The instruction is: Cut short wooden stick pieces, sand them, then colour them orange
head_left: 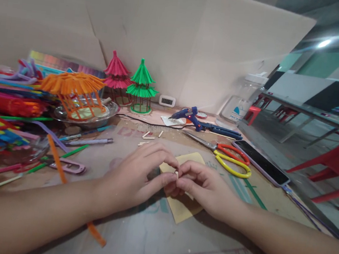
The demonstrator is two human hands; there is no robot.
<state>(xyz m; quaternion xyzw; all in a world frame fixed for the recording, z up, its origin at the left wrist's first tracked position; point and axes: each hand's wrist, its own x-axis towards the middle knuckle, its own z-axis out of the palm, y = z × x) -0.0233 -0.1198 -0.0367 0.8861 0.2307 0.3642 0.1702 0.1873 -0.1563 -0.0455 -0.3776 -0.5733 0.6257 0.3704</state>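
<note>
Over a yellow sheet of paper (182,212), my left hand (137,176) and my right hand (208,187) meet fingertip to fingertip. Both are closed in a pinch on one short pale wooden stick (177,174), of which only a bit shows between the fingers. Several similar short stick pieces (148,138) lie on the table just beyond my left hand. An orange pipe cleaner (57,159) passes under my left forearm. To the right of my hands rest scissors (232,160) with red and yellow handles.
A blue glue gun (188,116), dark pliers (222,131), a phone (261,163) and a clear bottle (238,104) stand or lie at the right. Behind are green (142,85), pink (116,73) and orange (73,84) roofed models. Bundled pipe cleaners (8,100) crowd the left.
</note>
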